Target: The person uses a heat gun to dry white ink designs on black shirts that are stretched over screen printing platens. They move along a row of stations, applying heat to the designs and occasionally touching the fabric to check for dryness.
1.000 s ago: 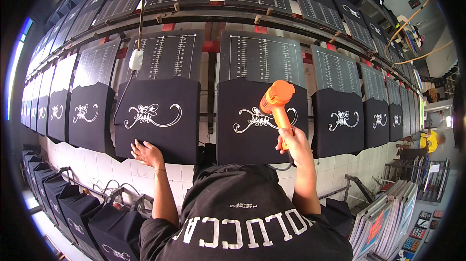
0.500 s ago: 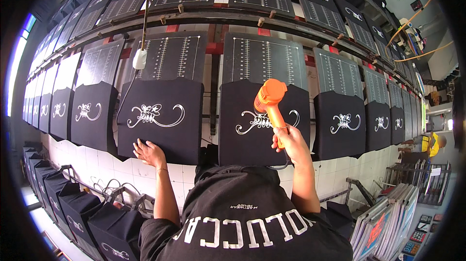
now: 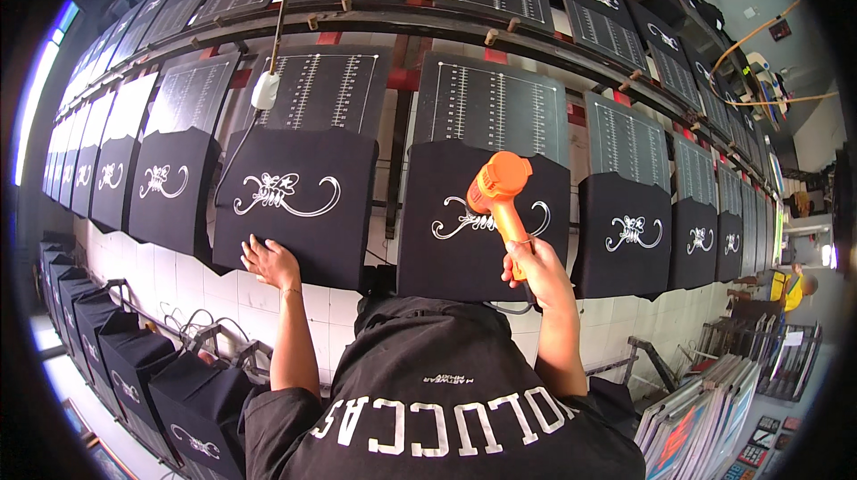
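Observation:
My right hand [image 3: 541, 269] is closed round the handle of an orange heat gun [image 3: 505, 178]. Its dark nozzle points down and to the left at the white ornamental print [image 3: 451, 227] on a black shirt [image 3: 437, 268], hiding part of the print. I cannot make out whether the nozzle touches the cloth. My left hand [image 3: 270, 264] lies flat with fingers spread near the lower edge of another black shirt [image 3: 335, 235] on the left. A similar white print [image 3: 284, 194] shows above those fingers.
Printing boards [image 3: 495, 105] with ruled markings carry more black shirts in long rows. A cord with a white plug [image 3: 265, 91] hangs over the left board. Framed screens [image 3: 701, 417] lean at lower right. A person in yellow [image 3: 787, 287] is far right.
The view has shifted and tilted slightly. Relative to the shirts, the heat gun has hardly moved, staying over the right print, and my left hand rests on the same part of the left shirt.

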Action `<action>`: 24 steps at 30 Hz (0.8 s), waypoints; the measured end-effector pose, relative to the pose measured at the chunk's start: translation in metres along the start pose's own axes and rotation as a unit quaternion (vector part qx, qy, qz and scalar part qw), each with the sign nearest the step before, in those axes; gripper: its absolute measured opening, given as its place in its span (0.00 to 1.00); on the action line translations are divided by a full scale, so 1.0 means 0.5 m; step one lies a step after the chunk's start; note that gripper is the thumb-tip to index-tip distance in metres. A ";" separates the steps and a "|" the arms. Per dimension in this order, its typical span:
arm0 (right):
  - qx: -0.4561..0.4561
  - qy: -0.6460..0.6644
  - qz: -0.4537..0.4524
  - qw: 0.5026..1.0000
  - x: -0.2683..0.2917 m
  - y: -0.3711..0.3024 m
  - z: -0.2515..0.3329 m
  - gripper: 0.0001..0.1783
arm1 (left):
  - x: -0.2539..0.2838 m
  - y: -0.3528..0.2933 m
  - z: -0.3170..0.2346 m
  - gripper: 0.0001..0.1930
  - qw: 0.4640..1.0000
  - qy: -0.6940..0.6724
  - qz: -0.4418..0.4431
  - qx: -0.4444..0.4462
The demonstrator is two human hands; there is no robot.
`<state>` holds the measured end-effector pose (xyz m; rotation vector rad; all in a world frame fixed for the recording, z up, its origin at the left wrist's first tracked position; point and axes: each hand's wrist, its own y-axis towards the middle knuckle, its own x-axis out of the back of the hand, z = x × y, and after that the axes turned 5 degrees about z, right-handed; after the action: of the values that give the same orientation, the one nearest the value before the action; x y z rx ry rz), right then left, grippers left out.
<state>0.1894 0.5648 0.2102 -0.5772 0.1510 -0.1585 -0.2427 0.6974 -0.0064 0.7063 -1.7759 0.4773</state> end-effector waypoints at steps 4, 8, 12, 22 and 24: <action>0.006 -0.017 0.033 0.999 -0.016 0.022 0.008 0.16 | 0.011 -0.003 -0.014 0.25 1.000 0.004 0.012 0.013; 0.000 -0.038 0.072 0.997 -0.022 0.042 0.018 0.16 | 0.014 -0.007 -0.015 0.25 1.000 -0.006 0.009 0.014; -0.003 -0.061 0.089 0.994 -0.029 0.043 0.029 0.16 | 0.015 -0.008 -0.017 0.25 1.000 -0.001 0.009 0.016; 0.007 -0.074 0.082 0.994 -0.016 0.050 0.024 0.17 | 0.014 -0.007 -0.022 0.24 1.000 0.005 -0.006 0.016; 0.010 -0.076 0.060 0.995 -0.009 0.045 0.020 0.17 | 0.013 -0.007 -0.018 0.24 1.000 0.007 -0.012 0.013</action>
<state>0.1893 0.5897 0.2063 -0.5562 0.0364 0.0016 -0.2352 0.6992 0.0023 0.7395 -1.7494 0.4897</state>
